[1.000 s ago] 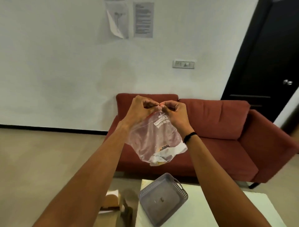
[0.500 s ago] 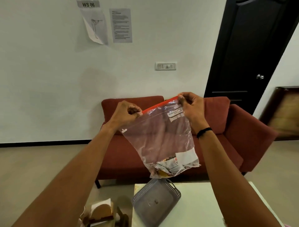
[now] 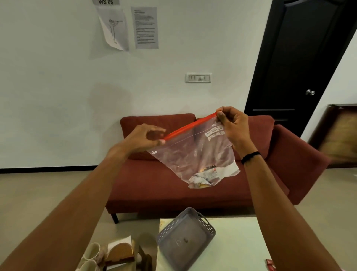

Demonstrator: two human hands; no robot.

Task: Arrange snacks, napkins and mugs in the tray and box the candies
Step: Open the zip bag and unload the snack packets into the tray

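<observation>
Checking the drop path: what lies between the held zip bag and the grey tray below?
In the head view, nothing solid: the zip bag hangs in the air above the grey tray, with only the red sofa behind that gap.

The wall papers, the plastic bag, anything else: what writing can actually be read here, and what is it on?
"WS 06": sign at the top of the wall, its upper edge cut off.
Printed sheet on the wall: lines of text, too small to read.
Drawing sheet beside it: a figure, no legible words.
Zip bag held by both hands: white print near the seal, too blurred to read.
</observation>
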